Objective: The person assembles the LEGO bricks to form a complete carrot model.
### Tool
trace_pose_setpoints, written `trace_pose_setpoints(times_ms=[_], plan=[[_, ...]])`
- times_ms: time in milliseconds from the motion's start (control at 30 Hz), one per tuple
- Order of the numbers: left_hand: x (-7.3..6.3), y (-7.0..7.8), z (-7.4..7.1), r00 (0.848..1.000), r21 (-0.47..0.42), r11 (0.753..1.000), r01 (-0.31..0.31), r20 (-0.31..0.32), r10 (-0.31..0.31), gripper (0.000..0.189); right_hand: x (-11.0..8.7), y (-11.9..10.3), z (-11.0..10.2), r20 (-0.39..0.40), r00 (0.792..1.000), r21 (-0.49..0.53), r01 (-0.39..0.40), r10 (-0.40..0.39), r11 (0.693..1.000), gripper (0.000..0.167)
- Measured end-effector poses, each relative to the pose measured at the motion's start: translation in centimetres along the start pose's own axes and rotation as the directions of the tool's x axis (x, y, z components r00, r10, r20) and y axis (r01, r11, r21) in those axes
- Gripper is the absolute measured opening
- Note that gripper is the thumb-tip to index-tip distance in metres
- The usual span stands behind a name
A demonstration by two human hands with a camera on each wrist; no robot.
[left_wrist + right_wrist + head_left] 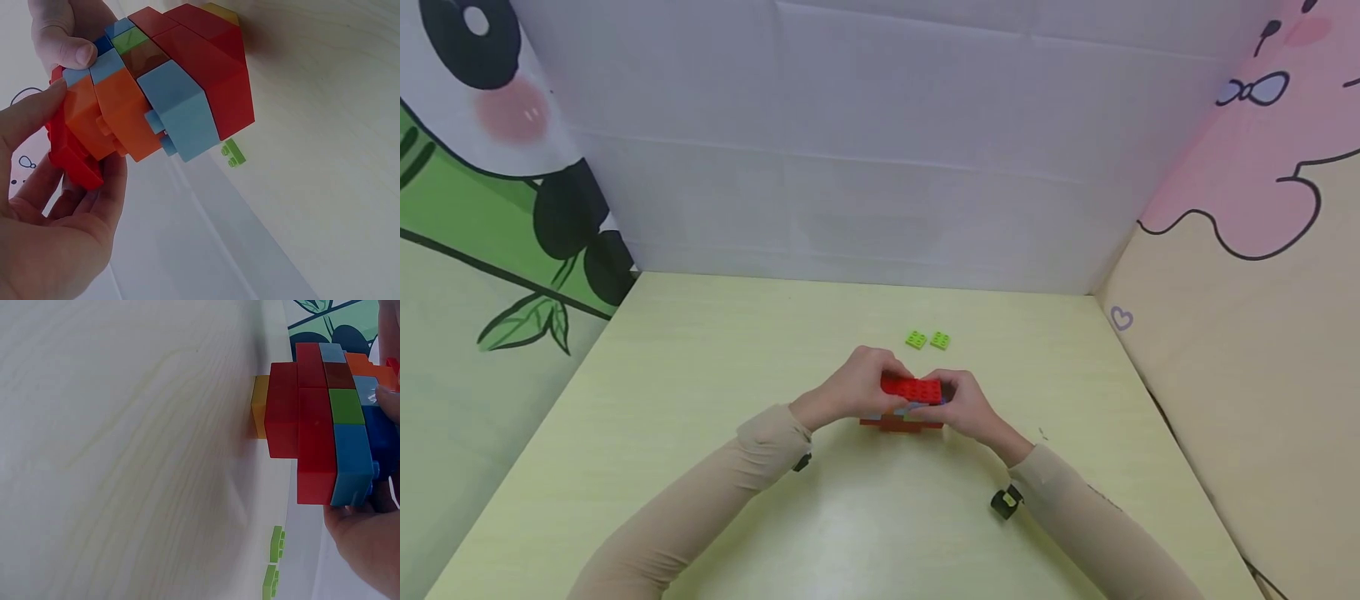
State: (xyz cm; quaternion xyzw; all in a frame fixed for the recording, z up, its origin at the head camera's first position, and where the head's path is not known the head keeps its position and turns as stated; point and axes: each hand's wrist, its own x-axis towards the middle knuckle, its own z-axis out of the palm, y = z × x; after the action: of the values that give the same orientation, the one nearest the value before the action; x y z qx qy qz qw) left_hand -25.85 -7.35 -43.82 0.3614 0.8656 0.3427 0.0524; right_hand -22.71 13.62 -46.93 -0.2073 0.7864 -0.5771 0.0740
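Between both hands stands a stack of toy building bricks (pixel 901 423), with red, light blue, green, brown, orange and dark blue layers and a yellow brick (pixel 260 407) at its bottom. A red brick (pixel 917 389) with studs lies at the top. My left hand (pixel 861 383) grips the top from the left, thumb near the light blue brick and fingers curled behind the red one, as the left wrist view shows. From the other side, my right hand (pixel 968 408) holds the upper layers, its thumb on a light blue brick and its fingers behind the stack.
Two small lime green bricks (pixel 916 339) lie side by side on the pale wooden table (pixel 737 333), just beyond the hands. A white back wall (pixel 865 200) and printed side panels (pixel 1247 333) enclose the table.
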Motion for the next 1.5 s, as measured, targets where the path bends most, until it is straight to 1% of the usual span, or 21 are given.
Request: trace_pose_setpoints(times_ms=[233,433,600,700,1000,1100,1333,1467,1500], plan=[[0.3,0.1,0.2,0.999,-0.002,0.999,0.041,0.013,-0.041,0.029,0.0,0.2,-0.4,0.002,1.0,0.0,-0.011,0.011,1.0,0.025],[0.8,-0.1,0.5,0.997,-0.004,0.997,0.073,-0.004,-0.073,0.029,0.1,0.3,-0.6,0.004,1.0,-0.008,-0.005,0.005,1.0,0.025],[0.9,-0.1,0.6,0.995,-0.026,0.994,0.102,-0.014,-0.103,0.029,0.2,0.0,-0.7,0.007,1.0,-0.016,0.0,0.0,1.0,0.025],[0.9,0.0,0.5,0.995,-0.03,0.994,0.101,-0.011,-0.101,0.029,0.2,-0.2,-0.7,0.006,1.0,-0.017,0.002,-0.002,1.0,0.025],[1.1,0.4,-0.1,0.998,-0.011,0.999,0.05,0.034,-0.05,0.02,0.2,0.0,-0.6,0.004,1.0,0.001,-0.009,0.009,1.0,0.025],[1.2,0.5,-0.1,0.997,-0.01,0.998,0.065,0.036,-0.064,0.019,0.2,0.1,-0.7,-0.001,1.0,0.017,-0.015,0.015,1.0,0.025],[1.2,0.8,0.2,0.989,-0.004,0.99,0.142,0.029,-0.142,0.023,0.1,0.3,-0.9,0.004,1.0,0.025,-0.012,0.012,1.0,0.026],[1.4,1.1,0.2,0.987,-0.008,0.987,0.161,0.016,-0.161,0.02,0.1,0.4,-0.9,0.001,1.0,0.017,-0.006,0.006,1.0,0.026],[1.4,1.1,0.2,0.986,-0.008,0.986,0.167,0.014,-0.167,0.019,0.2,0.8,-0.9,-0.002,1.0,0.014,-0.002,0.002,1.0,0.026]])
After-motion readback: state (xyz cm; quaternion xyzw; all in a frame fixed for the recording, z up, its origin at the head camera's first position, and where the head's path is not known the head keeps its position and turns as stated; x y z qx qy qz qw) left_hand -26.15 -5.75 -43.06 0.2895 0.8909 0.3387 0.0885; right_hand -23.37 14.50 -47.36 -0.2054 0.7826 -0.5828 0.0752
